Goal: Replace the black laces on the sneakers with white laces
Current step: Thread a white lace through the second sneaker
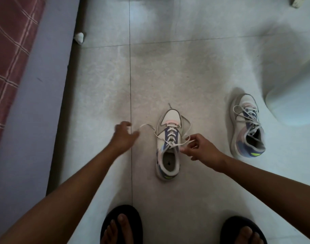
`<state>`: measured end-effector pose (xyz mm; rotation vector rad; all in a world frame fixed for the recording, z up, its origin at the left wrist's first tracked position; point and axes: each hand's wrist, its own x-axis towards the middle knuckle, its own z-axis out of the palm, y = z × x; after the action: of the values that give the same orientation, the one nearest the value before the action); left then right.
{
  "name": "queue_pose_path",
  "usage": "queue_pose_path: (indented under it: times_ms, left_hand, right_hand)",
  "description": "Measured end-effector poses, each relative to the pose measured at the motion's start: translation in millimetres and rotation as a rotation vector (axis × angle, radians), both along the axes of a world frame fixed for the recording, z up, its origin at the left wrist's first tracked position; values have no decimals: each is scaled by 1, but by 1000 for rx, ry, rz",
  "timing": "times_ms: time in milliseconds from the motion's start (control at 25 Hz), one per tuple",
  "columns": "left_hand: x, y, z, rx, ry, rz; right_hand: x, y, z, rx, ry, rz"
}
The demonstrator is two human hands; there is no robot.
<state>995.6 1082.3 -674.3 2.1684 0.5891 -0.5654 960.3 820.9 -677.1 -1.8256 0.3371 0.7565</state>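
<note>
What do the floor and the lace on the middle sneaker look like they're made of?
The floor looks like glazed ceramic or stone tile: pale, mottled, softly reflecting light, with dark grout lines. The lace on the middle sneaker looks like flat woven fabric, white and matte, lying limp in loose loops; the exact fibre can't be told.

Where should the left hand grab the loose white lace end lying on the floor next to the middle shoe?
Pinch the loose lace end near its tip, coming from above and from the left. It arcs out flat over the floor beside the middle sneaker, and the left hand is open right by it. The right hand pinches the other end.
</note>
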Motion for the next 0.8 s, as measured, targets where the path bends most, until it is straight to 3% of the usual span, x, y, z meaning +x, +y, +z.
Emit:
queue_pose_path:
  times_ms: [80, 160, 320, 520, 680, 800]
  left_hand:
    - [-15, -37, 6, 18, -69, -313]
    - [-23, -58, 6, -5, -18, -474]
    - [-25, -67, 0, 216, -79, -721]
    - [-36, -74, -7, 201, -335, -644]
    - [-43, -63, -10, -56, -321, -418]
    - [-46, -59, -12, -115, -333, -380]
  right_hand:
    - [-6, 12, -1, 25, 47, -6]
    - [-7, 20, -3, -10, 25, 9]
    - [-7, 27, -7, -276, -218, 183]
    - [0, 42, -4, -230, -371, 160]
    - [-1, 32, -4, -273, -349, 233]
    - [-2, 25, -5, -301, -369, 283]
